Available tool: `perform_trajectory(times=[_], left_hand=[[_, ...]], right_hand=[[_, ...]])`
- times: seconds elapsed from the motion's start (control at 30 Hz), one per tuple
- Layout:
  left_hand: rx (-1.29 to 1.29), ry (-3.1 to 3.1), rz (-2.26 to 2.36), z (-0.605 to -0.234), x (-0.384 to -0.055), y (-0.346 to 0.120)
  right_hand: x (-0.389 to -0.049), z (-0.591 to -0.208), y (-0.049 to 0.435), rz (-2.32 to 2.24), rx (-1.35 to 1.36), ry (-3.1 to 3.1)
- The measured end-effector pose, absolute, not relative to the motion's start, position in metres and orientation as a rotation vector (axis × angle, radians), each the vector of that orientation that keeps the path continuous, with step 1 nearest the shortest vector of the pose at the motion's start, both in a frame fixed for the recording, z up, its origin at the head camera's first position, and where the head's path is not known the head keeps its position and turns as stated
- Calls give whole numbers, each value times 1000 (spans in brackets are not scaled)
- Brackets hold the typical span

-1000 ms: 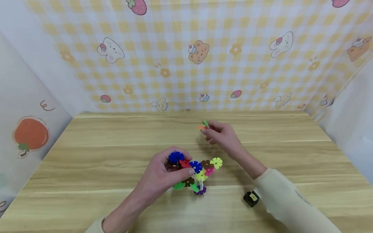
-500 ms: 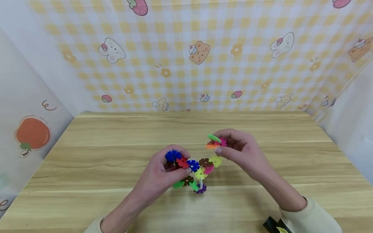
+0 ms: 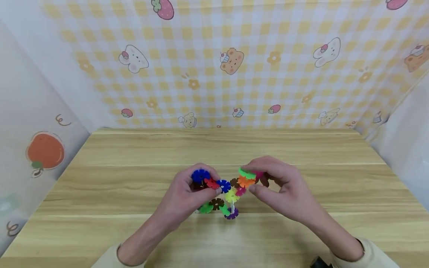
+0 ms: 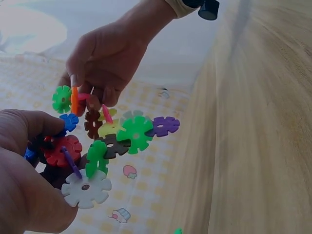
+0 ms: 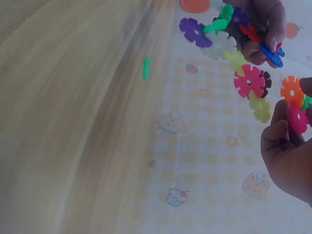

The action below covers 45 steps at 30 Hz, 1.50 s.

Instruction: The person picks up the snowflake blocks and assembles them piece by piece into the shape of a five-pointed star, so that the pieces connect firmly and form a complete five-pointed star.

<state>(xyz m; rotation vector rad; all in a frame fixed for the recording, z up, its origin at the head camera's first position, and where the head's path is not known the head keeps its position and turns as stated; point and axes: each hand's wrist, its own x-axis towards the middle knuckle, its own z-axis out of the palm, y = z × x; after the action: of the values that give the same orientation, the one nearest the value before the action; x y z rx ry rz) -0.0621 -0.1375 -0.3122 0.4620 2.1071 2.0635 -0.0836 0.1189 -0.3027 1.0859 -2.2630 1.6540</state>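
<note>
In the head view my left hand [image 3: 182, 199] grips a chain of flower-shaped interlocking discs [image 3: 232, 195] by its blue and red pieces. Brown, yellow, pink, green, white and purple discs branch off from there. Opposite it, my right hand [image 3: 285, 186] pinches a small disc cluster of green, orange [image 3: 246, 181] and pink. The orange disc overlaps the far end of the chain in the head view. The right wrist view shows a gap between the cluster's pink disc [image 5: 298, 117] and the chain's yellow end disc [image 5: 260, 107]. Both hands are raised over the table.
A loose green disc [image 5: 146, 68] is on the wooden table [image 3: 134, 149], seen edge-on in the right wrist view. Behind the table hangs a yellow checked cloth [image 3: 201, 56]. A black device [image 3: 320, 262] sits at the right sleeve.
My right hand has come from the back of the table toward me with the green, orange and pink cluster, up to the chain. The left hand stays almost in place, still gripping the chain.
</note>
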Motion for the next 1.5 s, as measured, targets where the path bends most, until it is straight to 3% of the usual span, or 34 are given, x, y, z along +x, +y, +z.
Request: perform_trajectory(times=[0.47,0.97,1.5], left_hand=[[469,2122,2081,-313,-61,-140],[454,2113,2073,-313,-59,-139],[457,2058,2132,-315,-55,-134]], right_hand=[[-72,-297,110,2134,780,-2298],[-77,-291,108,1293,1079,-2325],[-76,-287,105,1358,1029,-2403]])
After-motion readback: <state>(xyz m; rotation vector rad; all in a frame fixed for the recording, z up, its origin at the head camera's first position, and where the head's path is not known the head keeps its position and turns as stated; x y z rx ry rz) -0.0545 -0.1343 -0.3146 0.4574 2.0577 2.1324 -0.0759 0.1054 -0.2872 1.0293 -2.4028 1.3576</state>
